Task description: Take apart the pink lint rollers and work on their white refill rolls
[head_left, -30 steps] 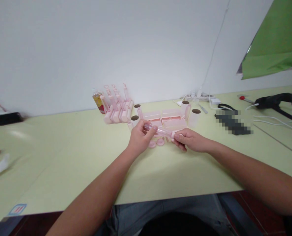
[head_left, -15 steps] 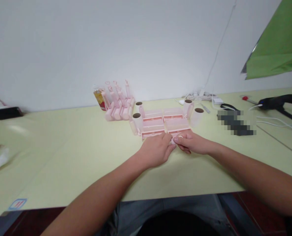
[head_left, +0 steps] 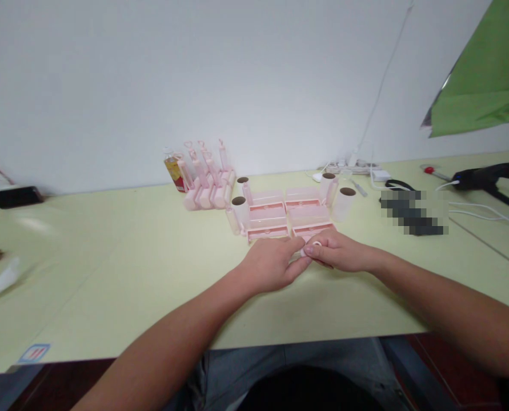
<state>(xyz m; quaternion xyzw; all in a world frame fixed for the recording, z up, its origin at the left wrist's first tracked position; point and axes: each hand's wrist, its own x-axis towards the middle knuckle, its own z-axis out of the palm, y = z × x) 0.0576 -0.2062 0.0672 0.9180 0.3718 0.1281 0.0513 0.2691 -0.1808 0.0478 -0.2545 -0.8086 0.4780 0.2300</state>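
My left hand [head_left: 272, 264] and my right hand [head_left: 340, 250] meet over the front of the table. Both are closed on one small pale pink part [head_left: 317, 244], whose loop-shaped end shows at my right fingers. Most of it is hidden by the fingers. Just beyond lie pink lint roller cases [head_left: 268, 233] with clear covers, in two columns. Sticky paper rolls [head_left: 239, 212] with brown cores stand upright on either side of them. Thin pink handles [head_left: 232, 221] lean beside the rolls.
Several pink lint rollers with heart-topped handles [head_left: 211, 194] stand at the back, beside a yellow-and-red pack [head_left: 175, 171]. A power strip [head_left: 352, 166], cables and a black tool [head_left: 485, 178] are on the right. A phone [head_left: 16, 197] lies far left on the table [head_left: 129, 257].
My left fingers have shifted slightly right and are stretched further along the part. The loop at my right fingers shows more clearly. The view has moved a little; the things on the table stay put.
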